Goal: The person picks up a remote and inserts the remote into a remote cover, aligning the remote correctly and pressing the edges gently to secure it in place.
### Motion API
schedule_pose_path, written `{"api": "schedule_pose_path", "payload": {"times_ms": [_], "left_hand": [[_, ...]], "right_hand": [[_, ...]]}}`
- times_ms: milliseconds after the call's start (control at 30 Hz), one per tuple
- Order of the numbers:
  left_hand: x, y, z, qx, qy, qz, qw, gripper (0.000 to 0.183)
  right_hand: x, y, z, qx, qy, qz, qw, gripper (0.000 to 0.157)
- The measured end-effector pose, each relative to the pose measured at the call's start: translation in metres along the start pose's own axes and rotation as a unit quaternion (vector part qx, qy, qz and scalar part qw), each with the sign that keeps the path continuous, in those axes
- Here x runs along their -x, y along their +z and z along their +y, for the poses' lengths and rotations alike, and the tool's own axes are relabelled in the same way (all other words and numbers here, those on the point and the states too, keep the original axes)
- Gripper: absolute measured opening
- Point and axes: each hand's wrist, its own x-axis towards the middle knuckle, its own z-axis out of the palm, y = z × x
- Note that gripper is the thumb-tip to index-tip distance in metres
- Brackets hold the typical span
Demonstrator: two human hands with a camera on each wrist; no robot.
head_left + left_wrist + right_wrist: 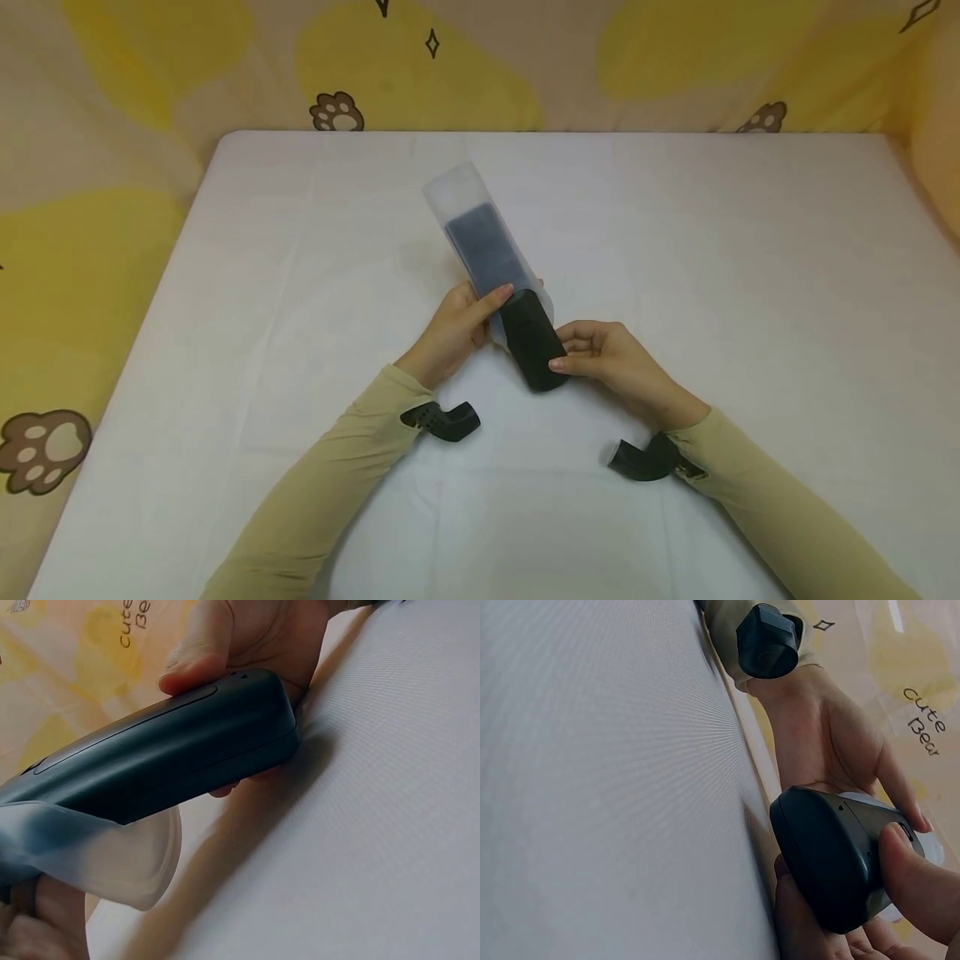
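1. A dark remote-style handset [534, 346] sits partway inside a translucent cover [459, 192] near the middle of a white-clothed table [337, 233], the pair slanting along an 11-to-5 o'clock line in the head view.
2. The person's left hand [453, 333], at 9 o'clock from the handset's bare part, grasps the cover close to its mouth, thumb laid across the top.
3. The right hand [618, 362], at 3 o'clock, pinches the handset's uncovered end, thumb on top and fingers along the side and beneath, as the right wrist view shows.
4. Past the handset's covered end, a see-through stretch of cover lies unfilled at 11 o'clock. The step in hand appears to be sliding handset and cover along each other; whether in or out, a single moment cannot settle.
5. The next move, on this reading, calls for the left hand to brace the cover while the right works the handset straight along the slant: toward 11 to seat it, toward 5 to free it. A twist could snag the cover's lip.
6. Black wrist cameras [453, 422] show at 7 and 4 o'clock; a patterned yellow cloth [435, 75] hangs at 12.
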Motion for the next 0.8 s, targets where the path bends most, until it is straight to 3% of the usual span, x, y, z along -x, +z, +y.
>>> {"api": "schedule_pose_path", "payload": {"times_ms": [667,800], "left_hand": [[0.0029,0.0024,-0.0009,-0.012,-0.013,-0.011,0.9998,0.035],[0.0031,0.0025,-0.0016,-0.031,-0.022,0.006,0.9993,0.028]], "right_hand": [[0.0004,0.0007,0.0012,-0.016,-0.006,0.01,1.0,0.031],[0.0005,0.0007,0.0012,-0.01,0.001,0.017,1.0,0.032]]}}
